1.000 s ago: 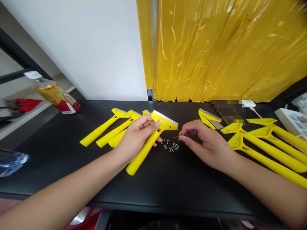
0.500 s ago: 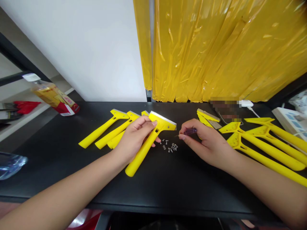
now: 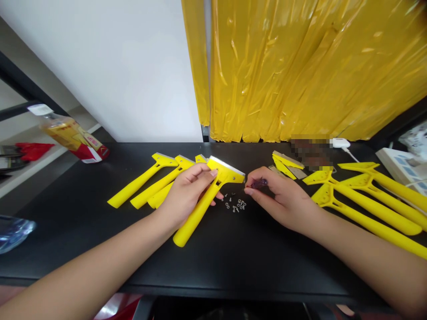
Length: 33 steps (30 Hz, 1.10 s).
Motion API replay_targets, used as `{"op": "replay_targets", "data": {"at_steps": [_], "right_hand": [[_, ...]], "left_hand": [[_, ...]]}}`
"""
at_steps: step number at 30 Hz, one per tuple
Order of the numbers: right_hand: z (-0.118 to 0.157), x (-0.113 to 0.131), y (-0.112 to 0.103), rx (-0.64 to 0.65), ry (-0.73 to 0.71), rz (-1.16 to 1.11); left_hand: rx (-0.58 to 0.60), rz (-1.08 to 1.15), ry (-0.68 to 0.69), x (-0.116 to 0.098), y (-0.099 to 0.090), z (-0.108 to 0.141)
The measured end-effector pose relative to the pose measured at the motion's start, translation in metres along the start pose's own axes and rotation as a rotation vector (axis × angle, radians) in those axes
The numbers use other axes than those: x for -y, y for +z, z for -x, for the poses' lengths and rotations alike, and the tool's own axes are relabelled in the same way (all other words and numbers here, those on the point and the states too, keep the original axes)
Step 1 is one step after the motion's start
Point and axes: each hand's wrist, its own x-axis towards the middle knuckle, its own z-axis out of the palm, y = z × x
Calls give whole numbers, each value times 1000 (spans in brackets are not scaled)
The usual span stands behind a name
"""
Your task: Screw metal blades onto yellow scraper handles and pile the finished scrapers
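Observation:
My left hand (image 3: pixel 188 189) grips a yellow scraper (image 3: pixel 200 213) near its head, the metal edge pointing up and away and the handle slanting toward me. A screw shows at the right side of the head. Just right of the scraper, my right hand (image 3: pixel 275 191) pinches a small screwdriver with a dark purple handle (image 3: pixel 259 183); its tip is hard to make out. Below and between the hands lie several small screws and nuts (image 3: pixel 240 204) on the black tabletop (image 3: pixel 213 271). Behind my left hand rest several scrapers with metal edges (image 3: pixel 143 180).
Several yellow scraper handles (image 3: pixel 376 204) lie at the right. Yellow flat pieces (image 3: pixel 283 165) sit behind my right hand. A drink bottle (image 3: pixel 75 135) stands at the back left, a clear plastic item (image 3: pixel 15 233) at the left edge. A white charger (image 3: pixel 339 143) and power strip (image 3: pixel 400 166) are back right.
My right hand has shifted slightly left, bringing the screwdriver closer to the scraper head. My left hand holds the scraper nearly still. The view has moved a little.

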Motion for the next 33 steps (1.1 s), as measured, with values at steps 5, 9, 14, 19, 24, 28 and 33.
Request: {"op": "replay_targets", "data": {"at_steps": [5, 9, 14, 19, 24, 28, 33], "right_hand": [[0, 0, -7, -20, -7, 58], [-1, 1, -14, -47, -56, 105], [0, 4, -21, -69, -71, 106], [5, 11, -31, -149, -32, -86], [11, 20, -34, -270, -52, -242], [15, 21, -29, -308, -90, -246], [13, 18, -21, -258, -128, -253]], "left_hand": [[-3, -5, 15, 2, -1, -1], [-17, -10, 3, 1, -2, -1], [-15, 12, -33, 1, -2, -1], [5, 47, -107, 2, -2, 0], [94, 92, -225, 5, 2, 6], [153, 92, -279, 7, 5, 12], [180, 131, -339, 8, 7, 16]]}}
